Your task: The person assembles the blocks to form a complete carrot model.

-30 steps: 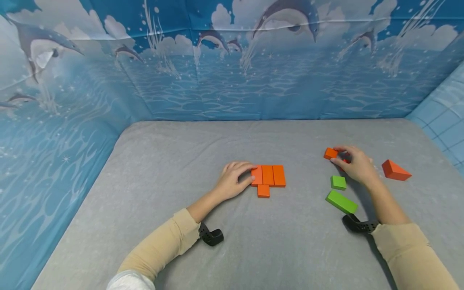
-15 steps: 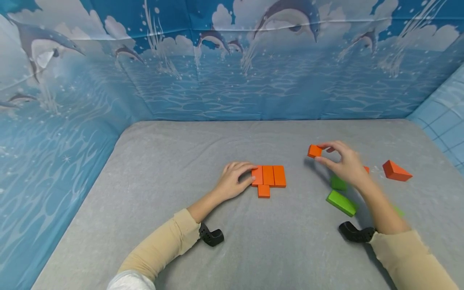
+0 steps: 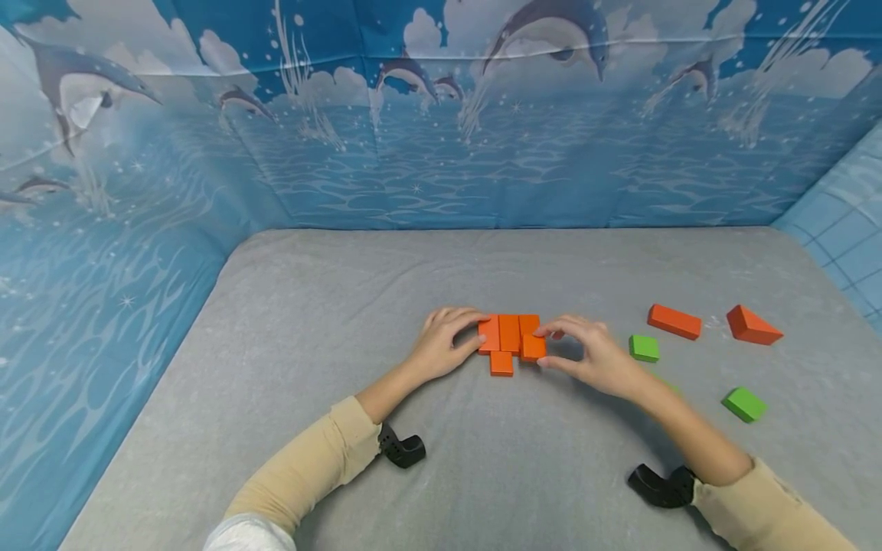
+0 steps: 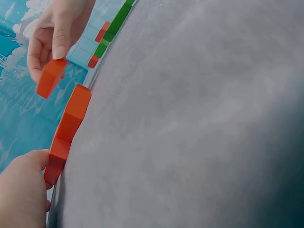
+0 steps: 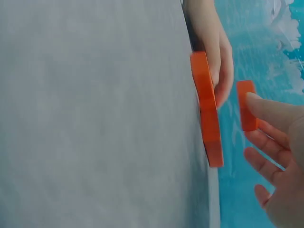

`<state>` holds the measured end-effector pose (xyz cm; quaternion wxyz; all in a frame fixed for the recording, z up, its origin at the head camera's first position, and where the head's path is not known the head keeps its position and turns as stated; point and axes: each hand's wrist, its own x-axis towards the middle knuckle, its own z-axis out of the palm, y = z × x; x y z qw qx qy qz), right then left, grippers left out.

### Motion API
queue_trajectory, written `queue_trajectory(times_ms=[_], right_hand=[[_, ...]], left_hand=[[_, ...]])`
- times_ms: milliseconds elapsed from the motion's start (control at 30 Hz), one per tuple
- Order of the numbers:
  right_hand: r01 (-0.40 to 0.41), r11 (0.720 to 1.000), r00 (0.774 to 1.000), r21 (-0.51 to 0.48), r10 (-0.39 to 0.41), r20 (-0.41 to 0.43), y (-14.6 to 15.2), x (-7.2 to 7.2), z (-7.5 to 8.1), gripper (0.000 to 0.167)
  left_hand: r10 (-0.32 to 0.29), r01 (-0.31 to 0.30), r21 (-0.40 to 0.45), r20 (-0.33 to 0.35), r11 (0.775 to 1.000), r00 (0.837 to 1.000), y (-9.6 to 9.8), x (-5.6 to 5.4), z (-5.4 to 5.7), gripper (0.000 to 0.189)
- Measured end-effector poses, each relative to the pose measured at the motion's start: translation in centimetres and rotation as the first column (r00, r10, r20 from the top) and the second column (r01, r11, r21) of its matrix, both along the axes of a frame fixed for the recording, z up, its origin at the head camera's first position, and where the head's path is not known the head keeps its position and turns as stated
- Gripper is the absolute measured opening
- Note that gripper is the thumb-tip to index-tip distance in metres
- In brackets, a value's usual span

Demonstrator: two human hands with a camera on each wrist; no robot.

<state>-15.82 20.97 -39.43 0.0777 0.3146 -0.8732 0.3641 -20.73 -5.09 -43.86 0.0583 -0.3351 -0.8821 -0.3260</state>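
Observation:
On the grey cloth three oblong orange blocks lie side by side, with a small orange block set against their near side. My left hand grips the leftmost block, fingers at its far end and thumb along its near part. Between thumb and fingers, my right hand pinches another small orange block. In the head view this block overlaps the rightmost oblong one. The left wrist view shows the pinched block raised above the row, with a gap beneath it; the right wrist view shows the same gap.
To the right lie an oblong red-orange block, a red-orange triangular block and green blocks, one more of them farther right. My right forearm mostly hides a long green one. A blue dolphin-print curtain stands behind the cloth.
My right hand has lifted the small orange block from the right-hand group and carried it left, over the row. The left hand has stayed in place.

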Motion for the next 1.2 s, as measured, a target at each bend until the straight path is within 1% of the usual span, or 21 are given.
queue_trajectory(times_ms=[133, 300, 533, 867, 1200], right_hand=[[-0.038, 0.999, 0.999, 0.032, 0.038, 0.002, -0.4, 0.3, -0.6, 0.036], [-0.035, 0.998, 0.999, 0.052, 0.034, 0.010, -0.7, 0.5, -0.9, 0.035], [-0.028, 0.993, 1.000, 0.114, 0.029, -0.006, -0.9, 0.5, -1.3, 0.035], [-0.014, 0.994, 1.000, 0.109, 0.015, -0.016, -1.1, 0.5, -1.8, 0.033], [0.008, 0.991, 1.000, 0.134, -0.007, -0.005, -1.2, 0.5, -2.0, 0.033]], left_hand=[[-0.001, 0.001, 0.002, -0.001, 1.000, 1.000, -0.1, 0.0, 0.0, 0.035], [0.000, 0.000, 0.002, 0.005, 1.000, 1.000, 0.0, 0.1, 0.0, 0.035], [0.004, -0.004, 0.006, 0.001, 1.000, 1.000, 0.0, 0.1, -0.1, 0.035], [0.007, -0.007, 0.009, 0.000, 1.000, 1.000, 0.1, 0.1, -0.1, 0.035], [0.007, -0.007, 0.001, 0.002, 1.000, 1.000, 0.2, 0.2, 0.0, 0.035]])
